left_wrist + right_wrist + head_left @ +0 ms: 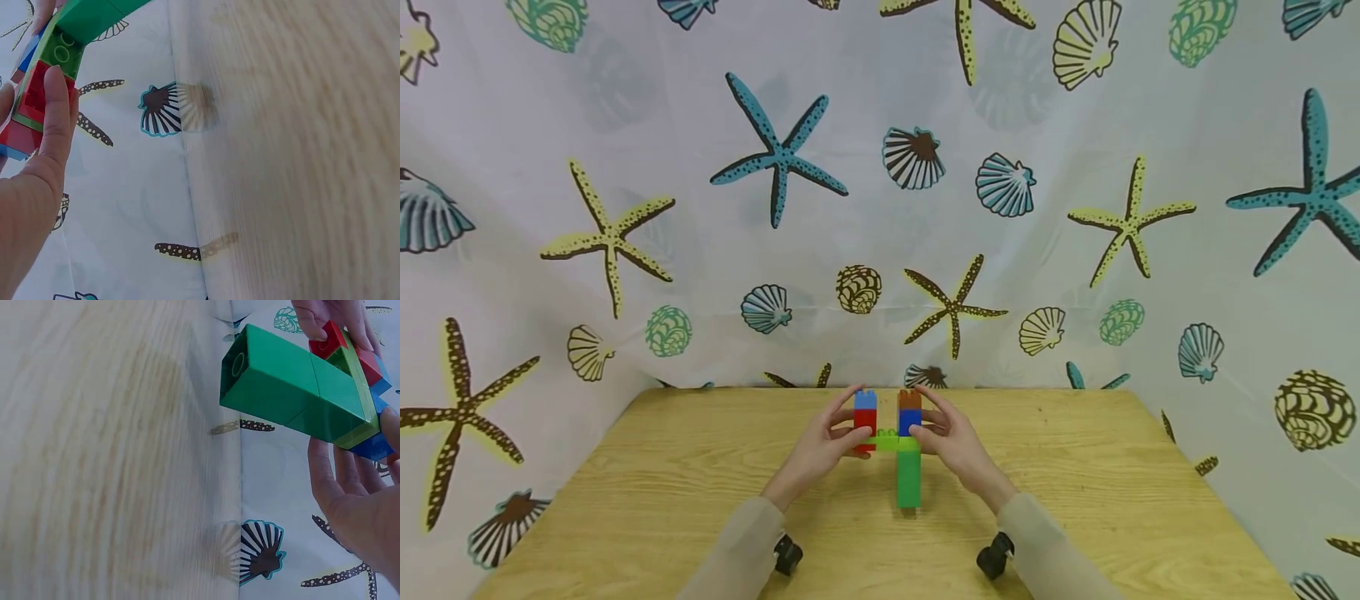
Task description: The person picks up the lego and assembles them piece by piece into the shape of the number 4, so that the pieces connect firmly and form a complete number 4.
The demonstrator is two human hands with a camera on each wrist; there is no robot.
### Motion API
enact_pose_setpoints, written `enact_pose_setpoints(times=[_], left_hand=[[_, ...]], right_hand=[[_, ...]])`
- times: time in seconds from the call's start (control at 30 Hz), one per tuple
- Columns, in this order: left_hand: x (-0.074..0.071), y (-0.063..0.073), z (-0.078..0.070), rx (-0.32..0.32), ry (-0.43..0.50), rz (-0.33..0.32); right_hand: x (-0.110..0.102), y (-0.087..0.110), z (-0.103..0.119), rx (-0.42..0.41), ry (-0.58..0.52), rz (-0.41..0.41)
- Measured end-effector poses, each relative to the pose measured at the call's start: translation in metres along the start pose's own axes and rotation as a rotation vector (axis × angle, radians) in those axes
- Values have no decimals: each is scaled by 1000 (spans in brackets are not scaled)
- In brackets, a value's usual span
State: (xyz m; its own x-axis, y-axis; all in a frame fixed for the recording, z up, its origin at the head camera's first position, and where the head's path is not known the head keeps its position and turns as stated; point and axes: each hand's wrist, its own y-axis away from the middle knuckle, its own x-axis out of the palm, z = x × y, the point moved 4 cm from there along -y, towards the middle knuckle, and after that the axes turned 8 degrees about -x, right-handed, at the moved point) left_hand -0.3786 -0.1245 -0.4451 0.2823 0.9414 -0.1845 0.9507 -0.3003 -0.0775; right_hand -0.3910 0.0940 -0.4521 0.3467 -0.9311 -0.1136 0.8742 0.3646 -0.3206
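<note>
Both hands hold one figure of joined toy building bricks up over the table. A light green brick (887, 441) runs across it. On its left end stand a red brick (865, 418) and a light blue brick (865, 399), with another red brick (36, 94) below. The right end bears a dark blue brick (910, 420) topped by a brown brick (910, 401); two green bricks (281, 378) hang beneath, the lower one's hollow underside showing. My left hand (826, 443) grips the red column between thumb and fingers. My right hand (952, 439) pinches the blue-and-brown column.
A wooden table (700, 475) spreads under the hands. White cloth (880, 225) printed with starfish and shells hangs behind its far edge and along both sides. Small black devices (787, 555) sit at both wrists, under the light sleeves (741, 542).
</note>
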Motion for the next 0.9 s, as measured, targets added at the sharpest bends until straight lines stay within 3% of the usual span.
enact_pose_setpoints(times=[0.17,0.4,0.53,0.77,0.9], left_hand=[[0,-2,2,-15,-25,3],[-3,-7,10,-94,-47,-55],[-3,-10,15,-123,6,-79],[-5,-15,25,-174,71,-81],[-7,-19,29,-192,76,-90]], right_hand=[[-1,-6,-7,34,-35,-61],[-4,-8,-19,119,-66,-132],[-5,-9,-22,121,-65,-104],[-8,-9,-28,116,-81,23],[-10,-10,-30,126,-85,45]])
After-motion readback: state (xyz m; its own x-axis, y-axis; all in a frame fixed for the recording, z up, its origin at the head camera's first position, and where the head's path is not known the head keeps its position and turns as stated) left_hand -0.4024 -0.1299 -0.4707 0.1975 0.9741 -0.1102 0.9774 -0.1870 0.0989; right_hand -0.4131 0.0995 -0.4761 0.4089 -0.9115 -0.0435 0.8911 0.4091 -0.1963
